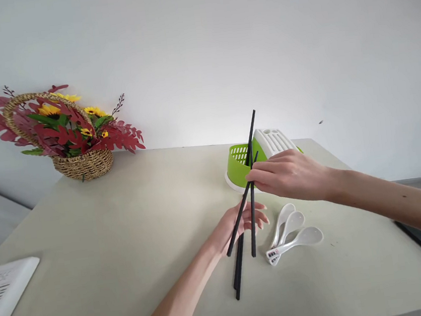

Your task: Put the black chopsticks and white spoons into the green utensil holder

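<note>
Now we are pinching two black chopsticks (252, 183) in our right hand (288, 174) (tilted, before the green holder (237, 167)), while our left hand (240, 223) is lying open over another pair (238, 271) on the surface (127, 228).

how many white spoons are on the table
3 white spoons, fanned together on the table right of the black chopsticks, below the right hand. More may sit hidden in the green holder.

- matt black chopsticks (253, 209), smooth
- glossy white plastic spoons (293, 235)
- shiny green plastic holder (239, 167) with slotted white plastic lid (273, 141)
- rough woven wicker basket (82, 165), fake-looking flowers (66, 126)
- smooth matt beige table (127, 228)
</note>
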